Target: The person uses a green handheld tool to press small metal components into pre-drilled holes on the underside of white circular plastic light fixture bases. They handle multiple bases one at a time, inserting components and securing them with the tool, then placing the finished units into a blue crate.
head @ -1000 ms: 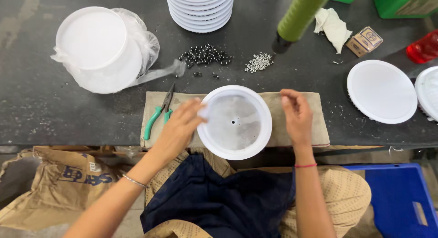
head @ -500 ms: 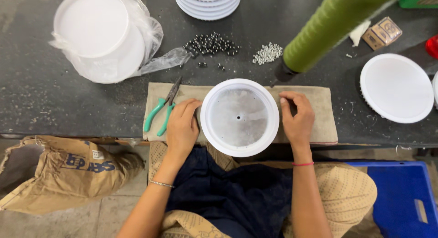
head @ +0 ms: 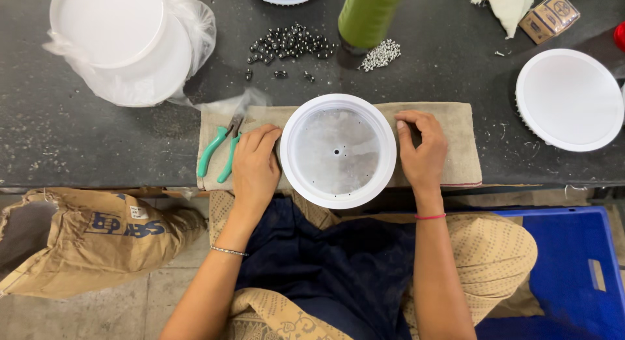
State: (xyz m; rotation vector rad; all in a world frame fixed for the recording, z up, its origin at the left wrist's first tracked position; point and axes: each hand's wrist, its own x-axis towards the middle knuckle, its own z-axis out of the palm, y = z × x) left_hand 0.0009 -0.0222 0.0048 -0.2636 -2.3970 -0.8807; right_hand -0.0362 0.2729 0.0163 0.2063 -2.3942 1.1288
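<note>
A dark, speckled bench (head: 78, 151) runs across the view, with a tiled floor below its near edge. Nearest, the seated person's lap shows dark blue cloth over patterned tan fabric; a brown sack (head: 84, 239) slumps to the left and a blue crate (head: 566, 275) stands to the right. On the bench's near edge lies a tan cloth (head: 456, 144), and on it sits a round white housing (head: 337, 151), open side up, its metal plate showing a small centre hole; its near rim overhangs the bench edge. The left hand (head: 255, 167) rests flat on the cloth, fingers together, touching the housing's left rim. The right hand (head: 423, 148) lies against the right rim, fingers curled and together, gripping nothing that can be seen. Green-handled pliers (head: 221, 151) lie just left of the left hand. Farther off are dark beads (head: 290, 43), a small heap of silver screws (head: 381, 53) and a green cylinder (head: 368, 14). Far left, white discs sit in a clear bag (head: 124, 43); right, a white cover (head: 569, 99); far right, a small box (head: 550, 15).
</note>
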